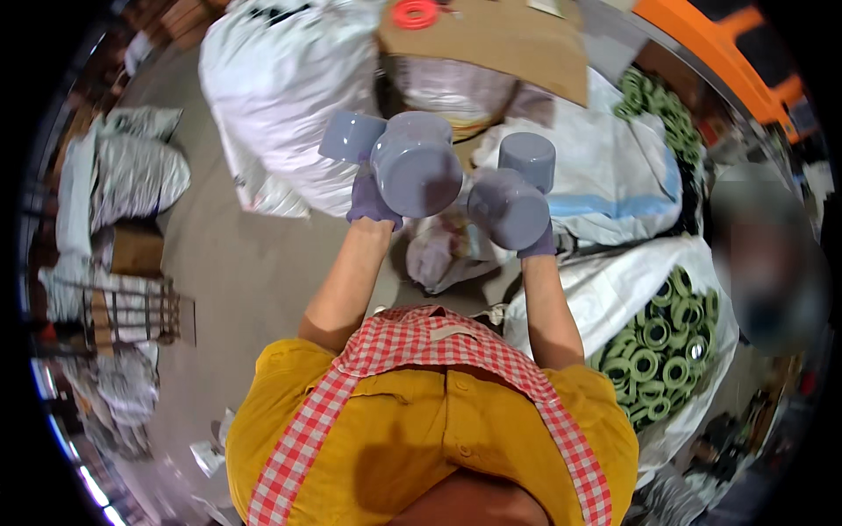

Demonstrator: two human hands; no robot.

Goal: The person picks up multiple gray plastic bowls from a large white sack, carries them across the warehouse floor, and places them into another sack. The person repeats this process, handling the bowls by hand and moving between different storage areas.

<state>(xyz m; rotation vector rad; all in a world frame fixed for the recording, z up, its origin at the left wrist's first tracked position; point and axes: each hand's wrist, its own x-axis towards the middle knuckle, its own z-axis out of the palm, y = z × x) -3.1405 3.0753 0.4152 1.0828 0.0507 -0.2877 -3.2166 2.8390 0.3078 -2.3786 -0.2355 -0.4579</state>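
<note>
Both my hands wear purple gloves and are raised in front of me, each gripping shiny grey round plastic cups. My left hand [374, 200] is closed behind a large grey cup [417, 180], whose flat round end faces me. A smaller grey cup [349, 137] sticks out sideways next to it. My right hand [539, 245] is mostly hidden behind a tilted grey cup [509, 210]. Another grey cup [527, 161] stands just beyond that one, against it. Most of the fingers on both hands are out of sight behind the cups.
A full white sack [289, 96] stands ahead left. Beside it lies a cardboard sheet [491, 44] with a red ring [414, 13]. At right, a white sack [561, 302] holds green rings [662, 351]. A blurred person [763, 263] is far right, near an orange machine [728, 53].
</note>
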